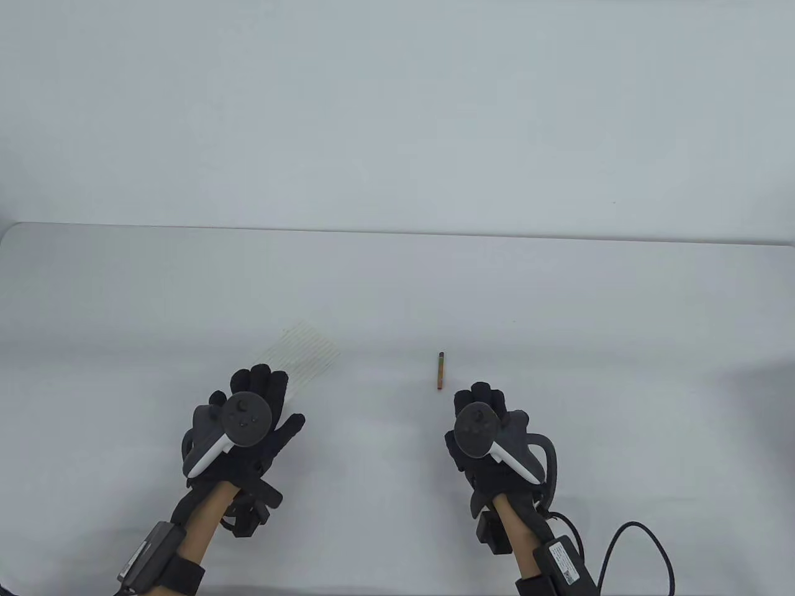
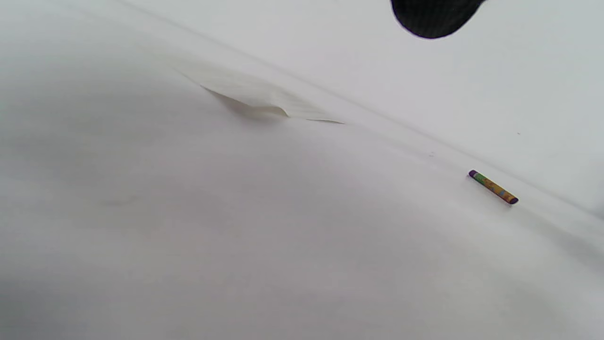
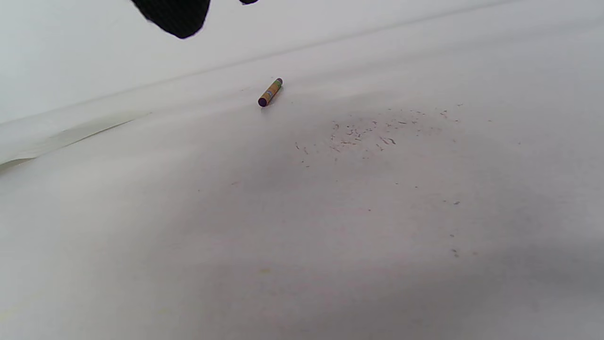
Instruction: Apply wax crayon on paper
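Note:
A sheet of lined white paper [image 1: 305,349] lies on the white table left of centre; in the left wrist view [image 2: 264,97] its near edge curls up a little. A short crayon with an orange wrapper and purple ends [image 1: 440,370] lies on the bare table, right of the paper. It also shows in the left wrist view [image 2: 493,187] and the right wrist view [image 3: 270,92]. My left hand [image 1: 254,397] is open with fingers spread, at the paper's near edge, holding nothing. My right hand [image 1: 481,403] is open and empty, just short of the crayon and slightly to its right.
Small dark crayon crumbs [image 3: 373,134] are scattered on the table to the right of the crayon. The table's far edge [image 1: 397,233] runs across the middle of the table view, with a plain white wall behind. A black cable [image 1: 640,546] trails from my right wrist.

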The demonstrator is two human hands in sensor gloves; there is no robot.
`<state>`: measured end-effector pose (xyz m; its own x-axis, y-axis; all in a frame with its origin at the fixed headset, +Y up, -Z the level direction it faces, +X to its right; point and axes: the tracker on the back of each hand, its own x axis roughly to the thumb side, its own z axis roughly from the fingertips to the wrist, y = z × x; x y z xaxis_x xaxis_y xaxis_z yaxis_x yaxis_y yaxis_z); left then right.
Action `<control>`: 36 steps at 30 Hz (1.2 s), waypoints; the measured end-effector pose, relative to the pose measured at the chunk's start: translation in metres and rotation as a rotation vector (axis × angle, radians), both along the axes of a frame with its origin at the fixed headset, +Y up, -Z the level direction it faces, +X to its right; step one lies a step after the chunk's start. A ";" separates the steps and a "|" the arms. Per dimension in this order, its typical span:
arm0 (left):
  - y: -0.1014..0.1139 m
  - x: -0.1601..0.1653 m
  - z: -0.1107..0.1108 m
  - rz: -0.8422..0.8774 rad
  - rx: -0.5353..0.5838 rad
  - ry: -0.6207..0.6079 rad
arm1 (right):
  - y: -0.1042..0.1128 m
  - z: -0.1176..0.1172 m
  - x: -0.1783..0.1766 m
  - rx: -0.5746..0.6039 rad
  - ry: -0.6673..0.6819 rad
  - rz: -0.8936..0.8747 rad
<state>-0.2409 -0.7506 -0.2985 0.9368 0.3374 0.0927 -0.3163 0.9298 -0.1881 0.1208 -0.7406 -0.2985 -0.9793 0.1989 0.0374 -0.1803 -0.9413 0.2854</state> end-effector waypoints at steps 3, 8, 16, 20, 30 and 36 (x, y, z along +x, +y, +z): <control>0.002 0.003 0.001 0.009 0.005 -0.041 | 0.001 -0.001 0.002 0.006 -0.016 -0.010; -0.001 0.007 0.000 0.011 -0.010 -0.058 | 0.000 -0.002 0.005 0.015 -0.017 -0.007; -0.008 0.014 -0.003 0.048 -0.065 -0.089 | -0.005 0.000 0.013 -0.008 -0.007 -0.005; -0.010 0.014 -0.001 0.022 -0.063 -0.096 | -0.009 -0.001 0.011 -0.020 0.002 -0.001; -0.010 0.012 0.000 0.036 -0.067 -0.098 | -0.011 0.002 0.003 -0.026 0.033 0.027; -0.010 0.012 -0.001 0.029 -0.062 -0.095 | -0.011 0.002 0.003 -0.028 0.034 0.024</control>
